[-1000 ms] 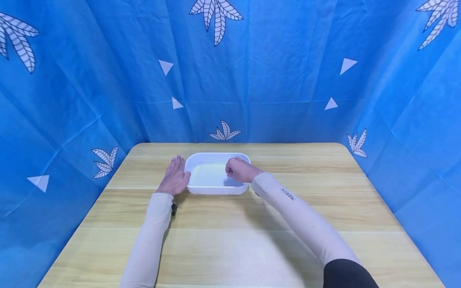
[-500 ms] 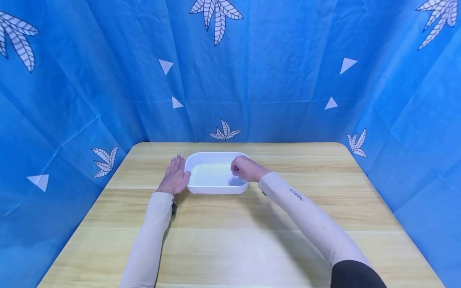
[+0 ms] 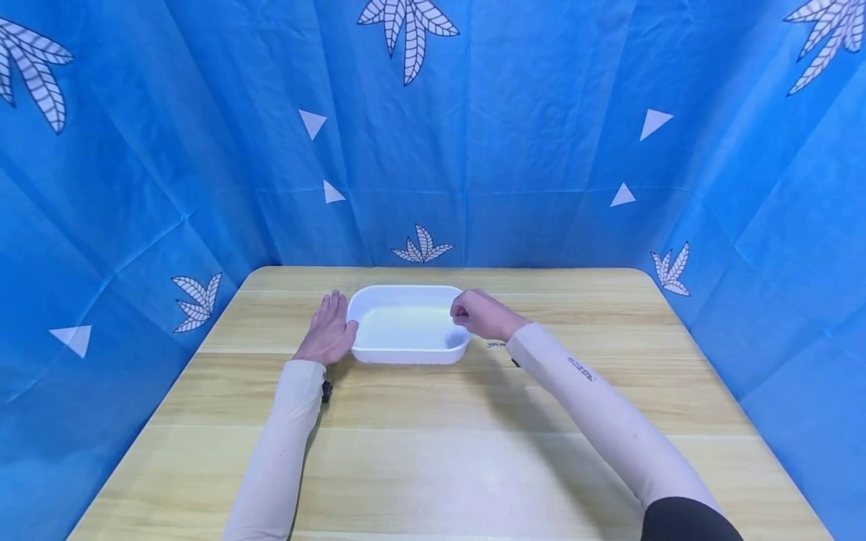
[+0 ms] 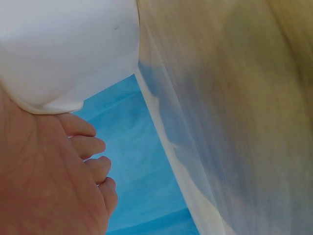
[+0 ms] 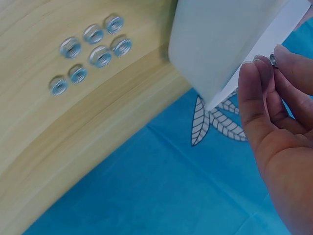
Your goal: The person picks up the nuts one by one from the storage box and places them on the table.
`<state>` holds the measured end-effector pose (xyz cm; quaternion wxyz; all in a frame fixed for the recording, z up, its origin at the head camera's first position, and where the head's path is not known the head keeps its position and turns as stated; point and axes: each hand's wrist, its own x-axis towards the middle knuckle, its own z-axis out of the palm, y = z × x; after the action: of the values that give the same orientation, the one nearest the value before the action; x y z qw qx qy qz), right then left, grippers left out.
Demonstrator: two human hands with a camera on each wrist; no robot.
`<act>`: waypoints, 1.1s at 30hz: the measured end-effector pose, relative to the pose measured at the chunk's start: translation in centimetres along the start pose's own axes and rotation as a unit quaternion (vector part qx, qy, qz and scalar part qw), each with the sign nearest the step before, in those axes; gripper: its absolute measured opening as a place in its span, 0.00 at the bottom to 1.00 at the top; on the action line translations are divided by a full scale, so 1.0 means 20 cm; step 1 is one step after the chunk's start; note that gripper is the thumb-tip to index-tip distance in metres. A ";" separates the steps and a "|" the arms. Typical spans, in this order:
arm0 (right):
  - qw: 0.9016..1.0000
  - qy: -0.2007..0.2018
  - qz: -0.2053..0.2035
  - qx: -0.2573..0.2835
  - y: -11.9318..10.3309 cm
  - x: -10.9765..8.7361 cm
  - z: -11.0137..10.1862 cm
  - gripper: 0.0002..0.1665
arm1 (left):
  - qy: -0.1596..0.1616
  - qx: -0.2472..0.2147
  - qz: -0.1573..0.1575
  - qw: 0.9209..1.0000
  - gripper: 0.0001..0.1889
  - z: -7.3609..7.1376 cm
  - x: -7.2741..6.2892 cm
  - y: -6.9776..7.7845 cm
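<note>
A white tray (image 3: pixel 408 356) sits at the back of the table. Against its left end rests my left hand (image 3: pixel 328 332), fingers straight and thumb at the rim; the left wrist view shows the palm (image 4: pixel 49 171) beside the tray's wall (image 4: pixel 68 54). Over the tray's right end is my right hand (image 3: pixel 483 314). In the right wrist view its thumb and fingertips pinch a small metal nut (image 5: pixel 273 59) near the tray's rim. Several silvery flange nuts (image 5: pixel 100 56) lie on the table outside the tray, partly behind my right hand in the head view.
The light wooden table (image 3: pixel 406 466) has rounded back corners. A blue curtain (image 3: pixel 541 135) with white leaf and triangle prints hangs round its back and sides.
My right hand has moved to the right, from inside the tray to over its right end, and some nuts beside the tray have come into sight. The left hand has stayed still.
</note>
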<state>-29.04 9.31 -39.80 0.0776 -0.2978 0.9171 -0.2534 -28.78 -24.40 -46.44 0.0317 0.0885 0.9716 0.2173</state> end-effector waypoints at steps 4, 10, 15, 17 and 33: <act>1.000 0.012 -0.002 0.008 0.04 -0.02 -0.01 0.07 | 0.000 0.005 0.000 1.000 0.39 0.00 0.00 0.00; 1.000 0.026 0.006 0.012 0.10 -0.07 -0.02 0.08 | 0.001 0.004 0.004 1.000 0.39 0.00 0.00 0.00; 0.999 0.031 0.012 0.019 0.14 -0.11 -0.03 0.07 | 0.004 0.005 0.004 1.000 0.39 0.00 -0.01 0.00; 0.999 0.033 0.017 0.023 0.16 -0.12 -0.04 0.07 | 0.003 0.004 0.003 1.000 0.39 0.00 -0.02 0.00; 0.997 0.054 0.048 0.027 0.37 -0.29 -0.01 0.08 | -0.004 0.000 0.001 1.000 0.39 0.00 -0.01 0.01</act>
<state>-28.15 17.99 -43.56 0.0477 -0.2372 0.9260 -0.2898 -28.57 -24.28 -46.28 0.0349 0.0905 0.9713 0.2171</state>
